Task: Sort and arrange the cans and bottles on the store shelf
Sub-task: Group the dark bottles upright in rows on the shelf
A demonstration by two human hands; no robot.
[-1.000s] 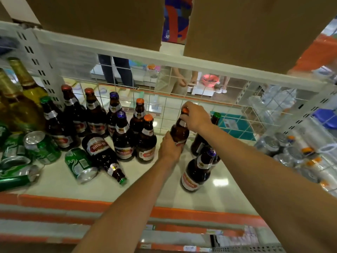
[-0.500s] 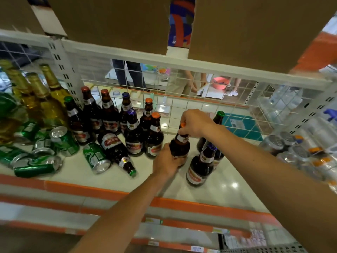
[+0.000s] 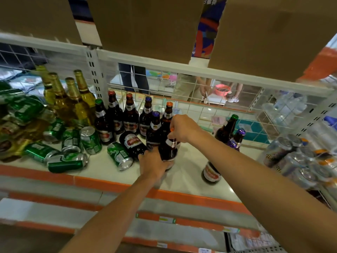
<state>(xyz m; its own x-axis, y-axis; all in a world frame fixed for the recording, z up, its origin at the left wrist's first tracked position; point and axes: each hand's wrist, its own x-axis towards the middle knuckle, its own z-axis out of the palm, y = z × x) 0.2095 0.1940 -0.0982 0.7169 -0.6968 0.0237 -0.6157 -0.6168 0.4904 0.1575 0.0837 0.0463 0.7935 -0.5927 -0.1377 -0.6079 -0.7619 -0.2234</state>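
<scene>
A dark brown beer bottle (image 3: 168,149) with an orange cap stands upright on the white shelf (image 3: 184,177). My right hand (image 3: 182,127) pinches its neck and cap from above. My left hand (image 3: 154,164) grips its base from the front. It is right next to a standing group of several brown bottles (image 3: 130,118) with red, purple, green and orange caps. One brown bottle (image 3: 132,142) lies on its side just left of my left hand. To the right, under my right forearm, stand three more brown bottles (image 3: 226,128).
Several green cans (image 3: 119,156) lie and stand at the left. Tall golden bottles (image 3: 80,101) are behind them. Wrapped packs of silver cans (image 3: 299,161) fill the right. A wire grid back and an upright post (image 3: 94,75) bound the shelf. Cardboard boxes (image 3: 145,26) hang above.
Both hands have carried the orange-capped bottle to the left, from beside the right-hand bottles to right next to the standing group. The view has shifted left.
</scene>
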